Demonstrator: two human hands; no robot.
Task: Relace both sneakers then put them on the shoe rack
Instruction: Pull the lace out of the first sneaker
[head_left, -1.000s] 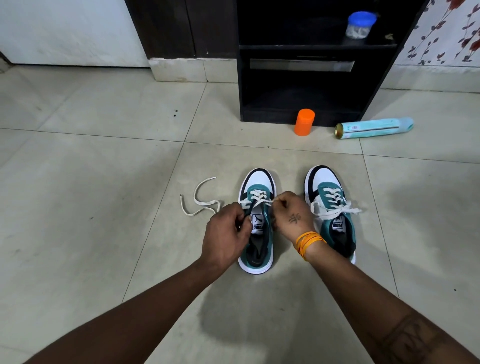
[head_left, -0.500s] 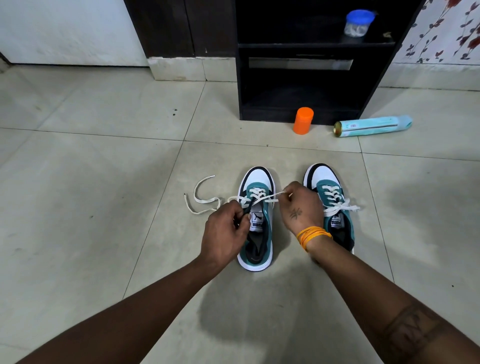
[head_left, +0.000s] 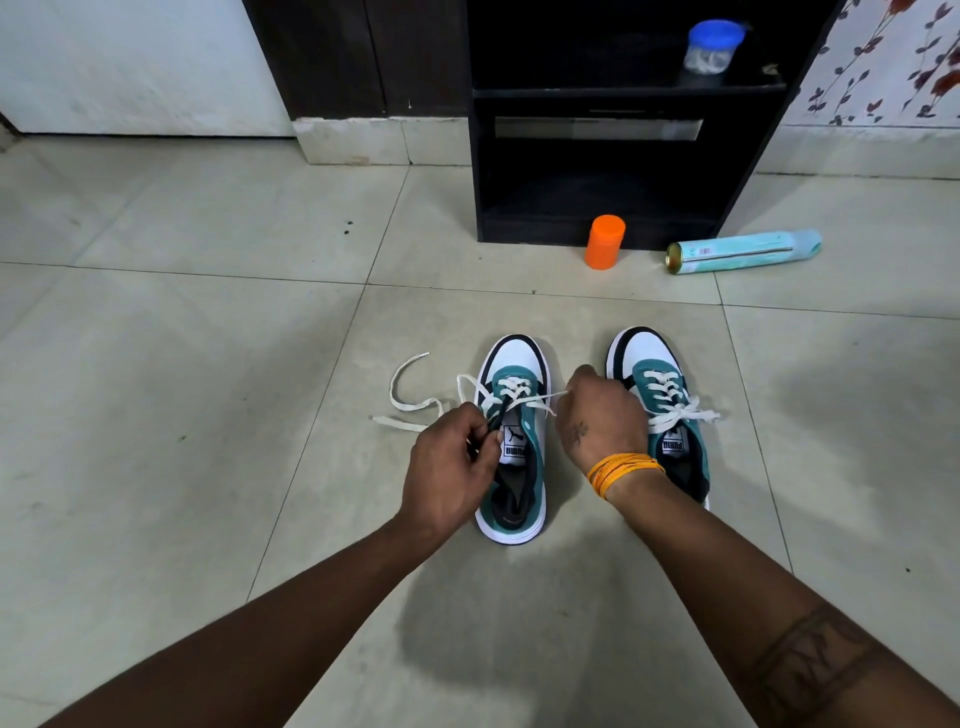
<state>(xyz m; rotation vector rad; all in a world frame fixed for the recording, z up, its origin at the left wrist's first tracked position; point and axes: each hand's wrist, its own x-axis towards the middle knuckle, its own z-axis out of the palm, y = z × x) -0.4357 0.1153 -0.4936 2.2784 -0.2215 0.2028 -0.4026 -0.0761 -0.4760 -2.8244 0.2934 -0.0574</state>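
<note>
Teal left sneaker (head_left: 514, 452), L hand (head_left: 452, 473) & R hand (head_left: 602, 421) pinching its lace (head_left: 415, 400), open tile floor (head_left: 182, 364) around.

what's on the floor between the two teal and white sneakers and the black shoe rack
Head view: bare tile floor mostly; only the orange plastic bottle stands at the black shoe rack foot, beyond the teal and white sneakers.

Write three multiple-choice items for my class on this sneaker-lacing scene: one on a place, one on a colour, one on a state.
1. Where does the orange container stand?
A. On the floor before the black rack
B. On the rack's top shelf
C. Between the sneakers

2. What colour is the jar's lid?
A. Red
B. Blue
C. Green

3. The right sneaker's lace is:
A. Missing
B. Tied
C. Held by a hand

Answers: 1 A, its base meets the tiles; 2 B, the lid shows blue; 3 B, a bow shows.
</note>
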